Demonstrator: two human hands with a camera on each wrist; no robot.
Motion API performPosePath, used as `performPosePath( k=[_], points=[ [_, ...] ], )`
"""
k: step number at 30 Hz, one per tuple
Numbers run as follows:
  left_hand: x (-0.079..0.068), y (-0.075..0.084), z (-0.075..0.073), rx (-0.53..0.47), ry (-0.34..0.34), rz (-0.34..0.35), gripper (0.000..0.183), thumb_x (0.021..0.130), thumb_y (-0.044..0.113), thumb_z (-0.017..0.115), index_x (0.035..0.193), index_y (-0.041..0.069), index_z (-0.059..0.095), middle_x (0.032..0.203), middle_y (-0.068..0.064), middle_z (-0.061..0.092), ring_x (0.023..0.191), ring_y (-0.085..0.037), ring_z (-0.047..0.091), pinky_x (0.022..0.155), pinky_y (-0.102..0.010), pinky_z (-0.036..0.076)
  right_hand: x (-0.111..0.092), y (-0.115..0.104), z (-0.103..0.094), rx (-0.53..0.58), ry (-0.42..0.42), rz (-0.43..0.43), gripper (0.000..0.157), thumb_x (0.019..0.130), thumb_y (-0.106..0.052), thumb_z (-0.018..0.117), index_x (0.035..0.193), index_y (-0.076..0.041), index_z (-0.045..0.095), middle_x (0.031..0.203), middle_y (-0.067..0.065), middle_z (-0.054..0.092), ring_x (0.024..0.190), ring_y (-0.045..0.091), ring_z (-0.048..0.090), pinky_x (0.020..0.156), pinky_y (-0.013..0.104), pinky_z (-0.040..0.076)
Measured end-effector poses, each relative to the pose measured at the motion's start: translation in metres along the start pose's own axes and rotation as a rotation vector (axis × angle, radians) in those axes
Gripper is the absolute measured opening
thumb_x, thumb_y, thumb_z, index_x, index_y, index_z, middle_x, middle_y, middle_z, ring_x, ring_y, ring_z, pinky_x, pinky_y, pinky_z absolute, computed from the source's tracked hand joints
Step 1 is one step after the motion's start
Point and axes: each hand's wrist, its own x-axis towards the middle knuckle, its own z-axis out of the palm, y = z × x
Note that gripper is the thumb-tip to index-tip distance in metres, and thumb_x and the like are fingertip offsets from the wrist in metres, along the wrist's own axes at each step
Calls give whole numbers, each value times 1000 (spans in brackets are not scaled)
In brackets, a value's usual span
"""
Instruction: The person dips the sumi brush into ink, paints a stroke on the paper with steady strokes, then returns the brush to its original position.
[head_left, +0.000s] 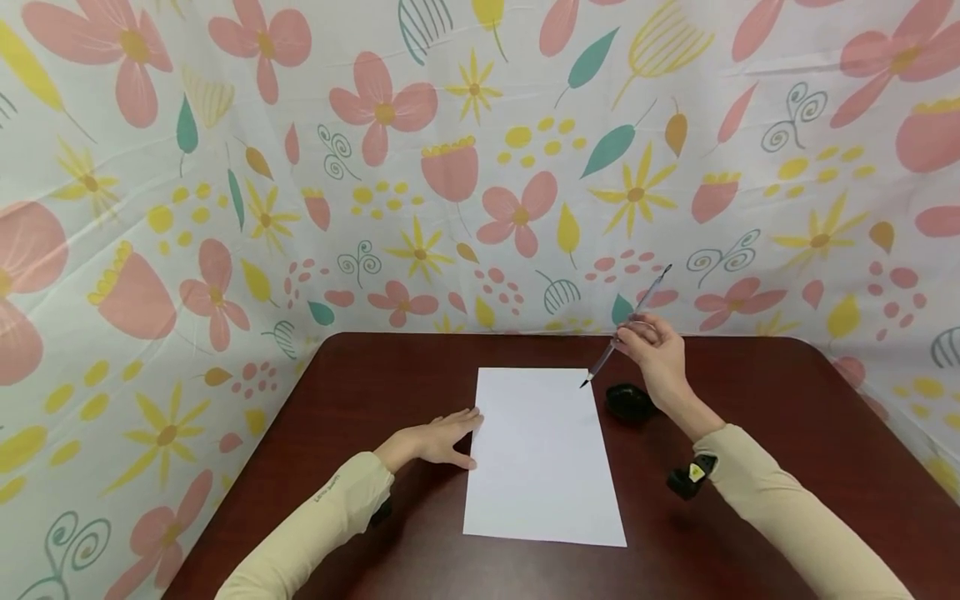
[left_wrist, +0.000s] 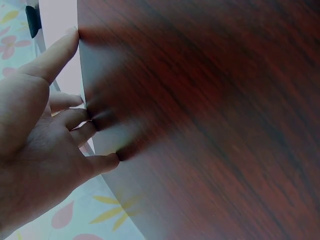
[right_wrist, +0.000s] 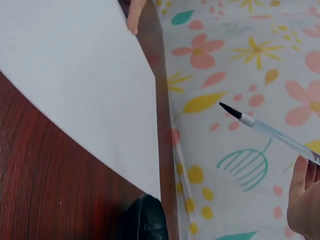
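A white sheet of paper [head_left: 543, 458] lies flat on the dark wooden table. My left hand [head_left: 438, 437] rests at the sheet's left edge, fingers spread, with fingertips touching the paper's edge and the table. In my right hand [head_left: 658, 354] I hold a brush pen [head_left: 602, 362] with a clear barrel and a black tip, pinched between thumb and fingers. The tip [right_wrist: 231, 110] points down and left over the sheet's upper right corner, apparently above the surface. Just below the right hand, a black rounded object [head_left: 628, 402] sits beside the paper; its kind is unclear.
The dark red-brown table [head_left: 390, 375] has rounded far corners. A white cloth with a floral print [head_left: 517, 217] hangs behind it and along both sides. Wrist cameras [head_left: 692, 477] hang beneath the sleeves.
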Motion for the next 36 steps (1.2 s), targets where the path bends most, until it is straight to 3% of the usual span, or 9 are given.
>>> performPosePath(
  k=[6,10,15,23,31,36],
  points=[
    [-1,1,-1,5,3,-9,83,86,43,59,147,9,15,155,-8,10,143,-25,9,110,-53,17,-1,6,13,35,-35,-10,25,86,3,57,110,-4,51,93,1,65,88,10,64,78,25,53],
    [-1,1,-1,-1,3,-5,83,86,44,59,147,8,15,155,-8,11,143,-25,9,110,-54,17,-1,11,22,51,-51,-9,27,85,4,58,111,2,49,92,3,64,86,11,65,77,26,53],
    [1,-1,1,-1,0,-1,84,86,45,58,147,8,15,155,-8,10,143,-25,8,110,-53,17,-2,17,30,8,-66,-7,31,85,1,60,112,7,45,92,4,63,84,11,65,77,26,53],
    [0,0,-2,-9,4,-4,84,86,44,59,147,8,16,155,-8,11,143,-24,9,111,-53,16,-4,22,45,-62,-85,-30,23,85,-1,61,106,-2,50,90,1,62,83,10,65,76,24,53],
    [0,1,-2,3,-1,0,83,86,44,58,147,7,16,155,-9,11,143,-25,9,110,-54,16,-9,27,55,-85,-114,-13,26,85,-1,60,107,4,48,89,-1,63,84,9,64,76,24,53],
    [-1,2,-3,2,-1,-4,83,86,44,59,147,7,16,154,-9,11,143,-25,9,111,-54,16,-12,29,61,-128,-139,-36,23,85,-1,61,106,0,51,92,-1,64,84,8,64,77,24,53]
  ],
)
